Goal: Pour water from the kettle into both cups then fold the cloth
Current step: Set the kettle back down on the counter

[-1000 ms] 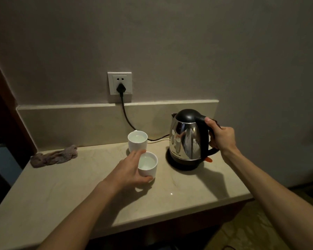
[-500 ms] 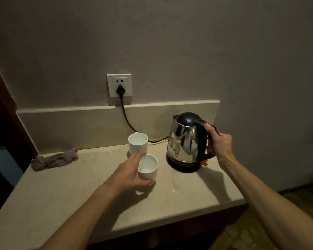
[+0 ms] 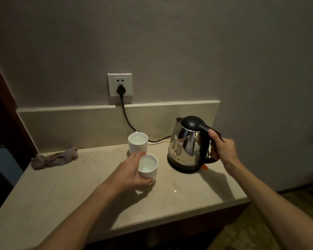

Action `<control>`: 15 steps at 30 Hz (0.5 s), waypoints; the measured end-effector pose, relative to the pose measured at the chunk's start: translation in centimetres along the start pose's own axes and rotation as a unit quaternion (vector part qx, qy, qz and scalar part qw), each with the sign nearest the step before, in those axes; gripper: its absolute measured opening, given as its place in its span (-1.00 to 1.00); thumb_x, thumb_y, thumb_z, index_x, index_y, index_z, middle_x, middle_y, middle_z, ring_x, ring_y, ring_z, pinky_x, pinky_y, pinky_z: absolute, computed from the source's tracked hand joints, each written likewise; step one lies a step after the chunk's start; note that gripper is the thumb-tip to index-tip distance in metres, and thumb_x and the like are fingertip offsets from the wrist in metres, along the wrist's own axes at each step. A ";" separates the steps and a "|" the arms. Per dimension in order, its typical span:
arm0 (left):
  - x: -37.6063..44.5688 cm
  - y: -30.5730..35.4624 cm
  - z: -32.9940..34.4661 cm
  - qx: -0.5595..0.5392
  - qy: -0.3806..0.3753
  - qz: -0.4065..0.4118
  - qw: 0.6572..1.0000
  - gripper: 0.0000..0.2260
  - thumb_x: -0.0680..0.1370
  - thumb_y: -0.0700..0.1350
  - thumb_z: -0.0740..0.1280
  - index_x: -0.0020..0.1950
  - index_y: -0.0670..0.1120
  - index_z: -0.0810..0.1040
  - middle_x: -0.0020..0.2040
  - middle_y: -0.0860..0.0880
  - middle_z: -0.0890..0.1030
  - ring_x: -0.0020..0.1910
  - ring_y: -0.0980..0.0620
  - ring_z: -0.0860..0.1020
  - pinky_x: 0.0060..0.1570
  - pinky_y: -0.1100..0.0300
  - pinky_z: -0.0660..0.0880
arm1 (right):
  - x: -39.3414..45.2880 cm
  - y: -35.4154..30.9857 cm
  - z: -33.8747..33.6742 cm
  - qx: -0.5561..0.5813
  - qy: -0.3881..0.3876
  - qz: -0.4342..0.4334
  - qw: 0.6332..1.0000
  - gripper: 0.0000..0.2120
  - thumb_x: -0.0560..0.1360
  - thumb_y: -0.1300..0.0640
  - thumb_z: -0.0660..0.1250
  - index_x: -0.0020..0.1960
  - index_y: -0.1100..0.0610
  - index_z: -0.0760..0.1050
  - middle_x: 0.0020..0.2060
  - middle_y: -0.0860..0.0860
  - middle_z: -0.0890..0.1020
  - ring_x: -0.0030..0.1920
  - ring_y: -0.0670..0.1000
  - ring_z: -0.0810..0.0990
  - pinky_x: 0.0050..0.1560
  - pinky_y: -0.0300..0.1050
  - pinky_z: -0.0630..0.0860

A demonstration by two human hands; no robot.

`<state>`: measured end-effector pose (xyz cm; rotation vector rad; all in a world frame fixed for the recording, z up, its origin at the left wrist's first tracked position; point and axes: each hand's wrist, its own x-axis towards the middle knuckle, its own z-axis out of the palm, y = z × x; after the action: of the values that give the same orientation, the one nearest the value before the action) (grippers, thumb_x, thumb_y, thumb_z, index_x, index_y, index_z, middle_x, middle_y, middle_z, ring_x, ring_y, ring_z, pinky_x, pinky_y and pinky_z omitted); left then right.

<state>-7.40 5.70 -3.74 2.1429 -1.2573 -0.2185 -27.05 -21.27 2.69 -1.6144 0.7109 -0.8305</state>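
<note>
Two white cups stand on my counter [image 3: 65,188], one behind the other, and both show water inside. My left hand [image 3: 128,173] wraps the near cup [image 3: 148,167], fingers curled around its left side with the thumb low on the front wall; the cup rests on the stone. The far cup [image 3: 138,144] sits just behind it, close to the backsplash, and my fingertips come near its base, though I cannot tell whether they touch. My right hand [image 3: 222,149] is closed around the black handle of the steel kettle [image 3: 187,145], thumb laid along the top of the grip. The kettle stands upright on its dark base, to the right of the cups, with an orange switch tab poking out at the bottom right. A black cord [image 3: 128,121] runs from the wall socket [image 3: 120,86] down behind the far cup toward the kettle. The cloth [image 3: 55,157] lies crumpled and unfolded at the back left of the counter, well apart from both hands.
</note>
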 end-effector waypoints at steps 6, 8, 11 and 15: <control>0.5 -0.5 -0.1 0.005 -0.011 0.008 1.000 -0.15 0.27 0.35 0.48 0.47 0.12 0.27 0.36 0.11 0.42 0.25 0.03 0.48 0.23 0.02 0.50 | 0.3 0.1 -0.7 -0.035 -0.037 -0.002 0.999 -0.44 0.46 -0.28 0.34 -0.36 0.22 0.48 -0.51 0.07 0.47 -0.52 0.00 0.45 -0.45 -0.18 0.45; 0.5 -0.7 -0.3 0.008 -0.013 0.010 1.000 -0.15 0.26 0.35 0.49 0.46 0.13 0.28 0.35 0.11 0.43 0.23 0.04 0.48 0.22 0.03 0.50 | 0.4 -0.1 -0.9 -0.043 -0.043 -0.003 0.998 -0.44 0.46 -0.27 0.34 -0.34 0.25 0.50 -0.50 0.08 0.49 -0.52 0.01 0.47 -0.45 -0.19 0.48; 0.5 -1.0 -0.7 0.002 -0.012 0.010 1.000 -0.20 0.27 0.32 0.51 0.42 0.16 0.29 0.31 0.13 0.44 0.20 0.08 0.49 0.18 0.09 0.50 | 0.7 -0.1 -1.1 -0.058 -0.048 -0.004 0.997 -0.47 0.54 -0.20 0.33 -0.32 0.26 0.53 -0.49 0.10 0.52 -0.50 0.03 0.52 -0.41 -0.19 0.51; 0.3 -1.9 -1.8 0.019 -0.001 -0.001 1.000 -0.22 0.27 0.28 0.54 0.40 0.15 0.30 0.25 0.13 0.46 0.16 0.08 0.49 0.14 0.12 0.49 | 0.9 -0.1 -1.3 -0.066 -0.057 -0.002 0.996 -0.50 0.56 -0.17 0.32 -0.30 0.25 0.54 -0.49 0.05 0.55 -0.49 0.00 0.55 -0.37 -0.18 0.55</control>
<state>-5.06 6.95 -3.42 2.1762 -1.2684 -0.1991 -27.59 -22.69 3.09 -1.7678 0.6939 -0.6984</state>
